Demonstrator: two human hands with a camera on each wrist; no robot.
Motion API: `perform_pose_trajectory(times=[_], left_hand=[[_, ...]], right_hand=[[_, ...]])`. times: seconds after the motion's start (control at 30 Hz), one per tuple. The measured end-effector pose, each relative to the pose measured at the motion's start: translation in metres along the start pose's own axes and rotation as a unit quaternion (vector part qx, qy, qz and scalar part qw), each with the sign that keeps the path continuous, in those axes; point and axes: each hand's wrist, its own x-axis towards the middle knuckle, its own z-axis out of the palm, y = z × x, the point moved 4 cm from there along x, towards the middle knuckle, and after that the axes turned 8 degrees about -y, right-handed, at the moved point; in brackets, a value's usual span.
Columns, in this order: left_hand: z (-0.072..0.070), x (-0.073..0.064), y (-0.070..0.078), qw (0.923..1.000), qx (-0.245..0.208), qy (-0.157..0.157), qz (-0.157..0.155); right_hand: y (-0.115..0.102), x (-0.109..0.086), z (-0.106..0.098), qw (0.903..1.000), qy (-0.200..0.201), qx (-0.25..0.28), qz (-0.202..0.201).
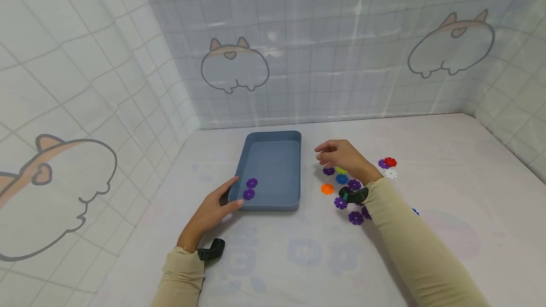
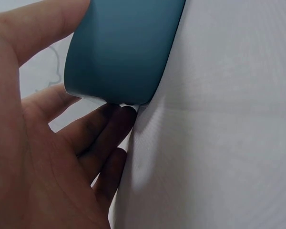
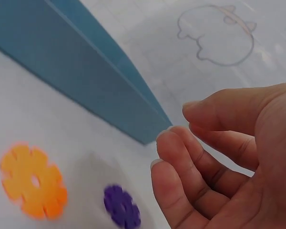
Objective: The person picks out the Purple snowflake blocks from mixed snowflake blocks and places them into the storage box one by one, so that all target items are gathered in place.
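A blue-grey tray point(image 1: 273, 165) lies on the cloth, with two purple flower-shaped discs point(image 1: 250, 188) in its front left corner. At that corner my left hand point(image 1: 212, 210) holds the tray, thumb at the front rim and fingers along the left side. The left wrist view shows the tray wall point(image 2: 119, 52) between thumb and fingers. My right hand point(image 1: 341, 155) hovers right of the tray, fingers loosely bent, with nothing visible in it. Below it lie an orange disc point(image 3: 34, 181) and a purple disc point(image 3: 122, 206).
Several purple discs point(image 1: 356, 218), a blue one point(image 1: 342, 179) and a yellow-green one point(image 1: 341, 170) lie around the right wrist. Farther right are a red disc point(image 1: 390, 161) and a white disc point(image 1: 390, 173). A tiled-pattern sheet point(image 1: 320, 60) rises behind the tray.
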Motion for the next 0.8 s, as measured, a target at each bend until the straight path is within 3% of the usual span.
perform_pose_trajectory(times=[0.2,0.53,0.8], left_hand=[[0.000,-0.002,0.000,1.0000,-0.003,0.000,0.001],[-0.001,-0.002,0.001,1.0000,0.002,0.003,0.001],[0.001,-0.001,-0.001,1.0000,0.001,0.000,0.005]], right_hand=[[0.013,-0.003,-0.011,0.9998,0.005,-0.001,0.018],[0.024,-0.009,-0.028,0.9998,0.001,0.015,0.011],[0.033,-0.008,-0.039,0.9990,0.032,-0.009,0.031]])
